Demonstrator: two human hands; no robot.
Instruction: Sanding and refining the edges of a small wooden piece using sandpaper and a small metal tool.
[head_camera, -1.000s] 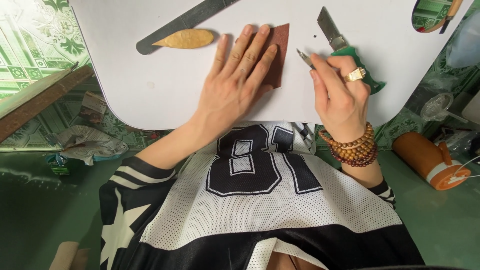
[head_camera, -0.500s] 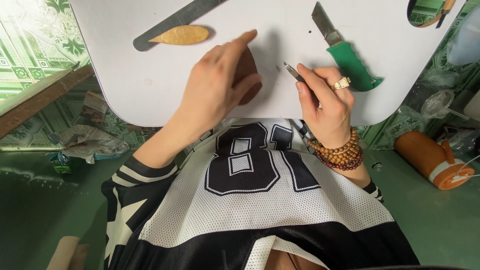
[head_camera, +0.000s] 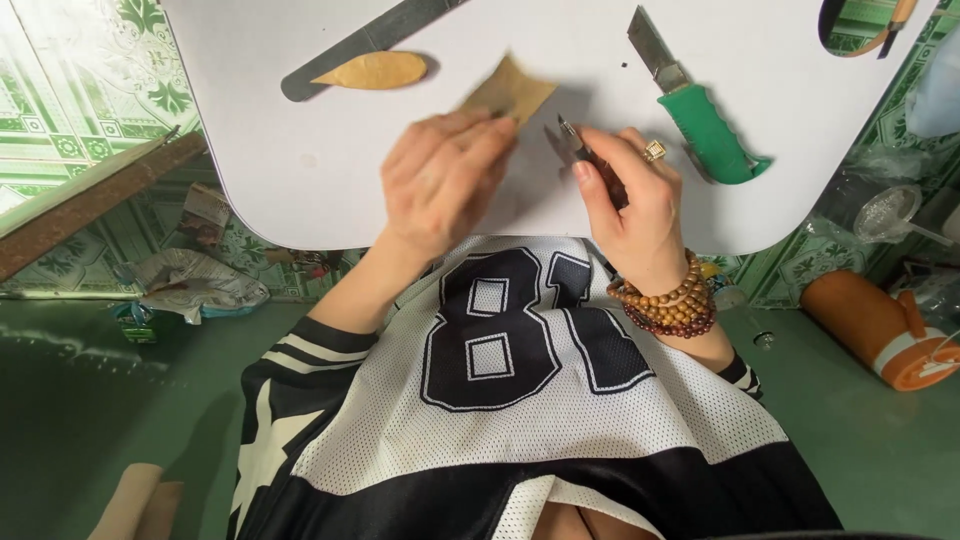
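Holding a tan sheet and a small tool over a white board

Resting across the person's lap is a white, round-cornered board (head_camera: 300, 190), its surface smooth and matt. The left hand (head_camera: 440, 180) hovers just above the board's near part, fingers curled together and pinching the lower edge of a small tan sheet of paper-like material (head_camera: 508, 92), which is lifted and tilted off the surface. The right hand (head_camera: 625, 205), wearing a gold ring and wooden bead bracelets at the wrist, grips a slim dark metal tool with a pointed tip (head_camera: 572, 138) between thumb and fingers; the tip points up toward the sheet, just beside it without clearly touching.

Farther up the board lie a long dark flat file (head_camera: 350, 45) with a tan leaf-shaped wooden piece (head_camera: 372, 70) touching it, and to the right a green-handled utility knife with its blade extended (head_camera: 690, 105).

Around the board, green patterned floor tiles (head_camera: 90, 90) show at left, with crumpled paper (head_camera: 195, 285) below them and an orange cylinder-shaped object (head_camera: 880, 325) on the green floor at right.
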